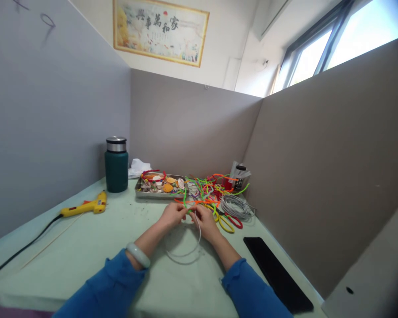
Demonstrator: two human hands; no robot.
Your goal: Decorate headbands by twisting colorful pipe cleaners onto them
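My left hand (173, 215) and my right hand (204, 219) meet above the middle of the table, fingertips pinched close together. Between them a bright green pipe cleaner (185, 198) sticks up from the left fingertips. A loop of pale grey wire (199, 238) hangs below, running up into the right fingers. The fingertips hide where the pipe cleaner and the wire meet. Just beyond the hands lies a tangled heap of coloured pipe cleaners (207, 187), with yellow-handled scissors (226, 224) and a red-handled pair (236, 221) at its near side.
A metal tray (159, 195) of shells stands at the back, beside a green thermos (116, 172) and crumpled white paper (139, 168). A yellow glue gun (86, 207) and thin stick (53, 240) lie left. Right are coiled grey wire (236, 206) and a black flat object (275, 269). Partitions enclose the table.
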